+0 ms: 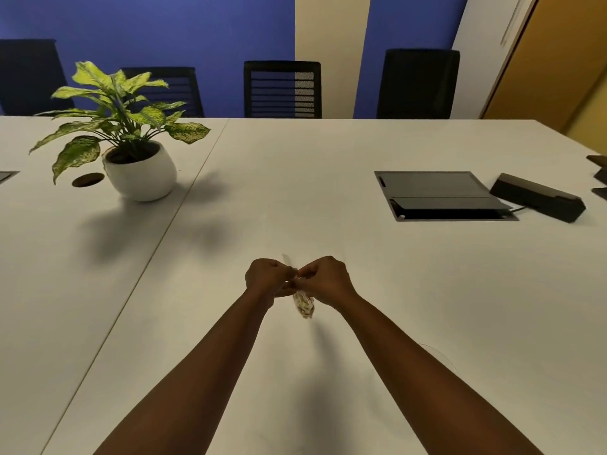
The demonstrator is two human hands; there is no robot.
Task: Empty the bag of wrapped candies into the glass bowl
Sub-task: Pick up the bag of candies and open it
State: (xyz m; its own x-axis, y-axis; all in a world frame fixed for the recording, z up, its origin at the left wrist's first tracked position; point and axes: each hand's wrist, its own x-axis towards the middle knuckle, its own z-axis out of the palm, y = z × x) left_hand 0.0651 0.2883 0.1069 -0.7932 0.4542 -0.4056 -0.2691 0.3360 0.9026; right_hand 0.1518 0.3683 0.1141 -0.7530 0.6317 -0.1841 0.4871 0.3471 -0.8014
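A small clear bag of wrapped candies [303, 305] hangs in the air over the middle of the white table [328, 192]. Both my hands are closed on its top, my left hand [267, 277] on the left side and my right hand [325, 279] on the right, fingertips nearly touching. A thin strip of clear plastic [286, 259] sticks up between the hands. The pale candies fill the bag's lower part. A faint curved line [443, 354] beside my right forearm may be the rim of the glass bowl; I cannot tell for sure.
A potted plant in a white pot [141, 174] stands at the far left. A dark cable hatch [437, 195] is set into the table at the right, with a black box [538, 197] beside it. Black chairs [282, 90] line the far edge.
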